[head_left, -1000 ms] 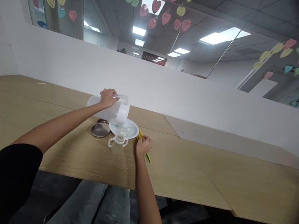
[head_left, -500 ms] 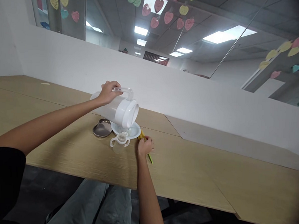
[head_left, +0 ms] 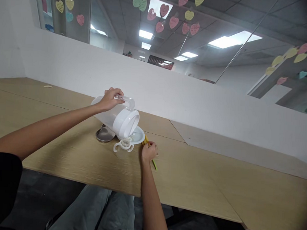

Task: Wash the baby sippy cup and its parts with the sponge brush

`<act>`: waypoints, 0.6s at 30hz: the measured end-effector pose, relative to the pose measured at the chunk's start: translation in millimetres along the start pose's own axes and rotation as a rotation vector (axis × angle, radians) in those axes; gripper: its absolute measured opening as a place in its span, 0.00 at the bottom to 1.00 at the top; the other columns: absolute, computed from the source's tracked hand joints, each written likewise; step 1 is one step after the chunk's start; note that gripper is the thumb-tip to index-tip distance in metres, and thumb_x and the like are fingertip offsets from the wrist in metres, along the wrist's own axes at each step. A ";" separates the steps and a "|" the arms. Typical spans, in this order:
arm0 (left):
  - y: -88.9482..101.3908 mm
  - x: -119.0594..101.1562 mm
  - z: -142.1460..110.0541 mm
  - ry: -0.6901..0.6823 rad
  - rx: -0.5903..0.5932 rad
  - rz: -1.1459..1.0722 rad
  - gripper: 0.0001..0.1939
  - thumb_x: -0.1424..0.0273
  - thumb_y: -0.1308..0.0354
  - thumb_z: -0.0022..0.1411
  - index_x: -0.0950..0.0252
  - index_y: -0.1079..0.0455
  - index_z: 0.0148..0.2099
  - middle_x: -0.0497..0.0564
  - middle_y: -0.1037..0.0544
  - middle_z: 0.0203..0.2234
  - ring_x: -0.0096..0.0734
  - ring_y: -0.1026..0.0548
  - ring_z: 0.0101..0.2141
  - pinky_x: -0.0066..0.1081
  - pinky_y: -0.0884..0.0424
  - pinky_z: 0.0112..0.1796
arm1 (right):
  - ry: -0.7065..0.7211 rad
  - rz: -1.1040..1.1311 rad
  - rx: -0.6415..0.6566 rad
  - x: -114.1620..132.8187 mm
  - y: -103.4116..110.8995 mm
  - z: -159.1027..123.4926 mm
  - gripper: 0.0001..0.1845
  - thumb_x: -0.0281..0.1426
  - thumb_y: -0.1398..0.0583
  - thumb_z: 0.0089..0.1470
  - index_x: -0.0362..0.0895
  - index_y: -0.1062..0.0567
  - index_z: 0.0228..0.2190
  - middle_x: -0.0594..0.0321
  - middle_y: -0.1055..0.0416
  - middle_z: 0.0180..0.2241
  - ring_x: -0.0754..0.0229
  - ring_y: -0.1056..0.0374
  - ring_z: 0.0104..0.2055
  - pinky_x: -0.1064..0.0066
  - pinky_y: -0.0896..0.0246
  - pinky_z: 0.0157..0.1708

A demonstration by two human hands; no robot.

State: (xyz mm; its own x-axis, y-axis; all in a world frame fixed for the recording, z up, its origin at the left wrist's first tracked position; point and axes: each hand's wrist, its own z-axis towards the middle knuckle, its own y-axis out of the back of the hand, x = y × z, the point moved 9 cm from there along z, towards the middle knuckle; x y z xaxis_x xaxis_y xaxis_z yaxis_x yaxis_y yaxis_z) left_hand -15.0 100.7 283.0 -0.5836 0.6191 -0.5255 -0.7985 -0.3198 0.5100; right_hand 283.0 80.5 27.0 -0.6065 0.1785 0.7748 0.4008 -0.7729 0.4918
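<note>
From the head camera, the left hand (head_left: 110,99) is clenched around the clear handle (head_left: 124,101) of a white plastic jug (head_left: 109,114); the jug is held off the table, tilted well over, with its wide round end (head_left: 125,124) angled down and to the right; that end sits over a white plate (head_left: 139,135), though I cannot tell whether it touches the plate; no liquid can be made out at the end; the right hand (head_left: 148,152) lies just beside the plate, its fingers (head_left: 151,145) curled over a yellow stick (head_left: 145,140) with a green tip (head_left: 154,166); I cannot tell whether that hand grips the stick firmly or only rests on it; a clear two-handled cup (head_left: 123,149) stands on the table at the plate's near edge, beneath the jug's end; a dark metal dish (head_left: 104,134) lies just left of the plate, partly under the jug; all of these stand on a pale wooden table (head_left: 63,161); behind it runs a white partition (head_left: 154,91), topped by glass (head_left: 109,30) hung with paper hearts (head_left: 164,10); below the table edge show the person's grey trousers (head_left: 117,212); a black sleeve (head_left: 0,189) covers the left upper arm.
</note>
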 end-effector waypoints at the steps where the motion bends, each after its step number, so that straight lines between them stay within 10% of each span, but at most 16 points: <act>1: 0.4 0.7 -0.5 0.002 -0.005 -0.013 0.08 0.69 0.39 0.48 0.63 0.33 0.32 0.46 0.26 0.31 0.40 0.33 0.43 0.43 0.45 0.52 | 0.001 -0.002 0.002 0.2 -0.1 0.1 0.15 0.29 0.48 0.50 0.42 0.25 0.37 0.49 0.28 0.43 0.45 0.36 0.47 0.59 0.51 0.45; 10: 8.0 11.1 3.4 -0.005 -0.072 -0.093 0.08 0.68 0.38 0.46 0.63 0.33 0.30 0.46 0.28 0.29 0.38 0.33 0.41 0.40 0.41 0.49 | -0.020 -0.010 0.004 -0.6 1.6 0.3 0.16 0.28 0.48 0.50 0.42 0.25 0.38 0.49 0.28 0.43 0.45 0.36 0.47 0.58 0.49 0.46; 18: 60.8 140.4 -14.3 0.525 -0.552 -0.255 0.09 0.67 0.45 0.53 0.63 0.44 0.28 0.44 0.37 0.25 0.29 0.35 0.33 0.31 0.38 0.38 | -0.028 0.001 -0.007 1.1 2.7 -1.3 0.15 0.29 0.48 0.50 0.43 0.26 0.38 0.51 0.28 0.42 0.47 0.35 0.46 0.60 0.47 0.44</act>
State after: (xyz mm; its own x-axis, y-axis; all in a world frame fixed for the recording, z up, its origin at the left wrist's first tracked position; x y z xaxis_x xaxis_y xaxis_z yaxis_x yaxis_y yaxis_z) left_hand -147.5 158.0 230.5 -0.2565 0.3466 -0.9023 -0.7944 -0.6074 -0.0075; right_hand 282.6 77.9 28.7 -0.5867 0.1950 0.7860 0.3964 -0.7772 0.4887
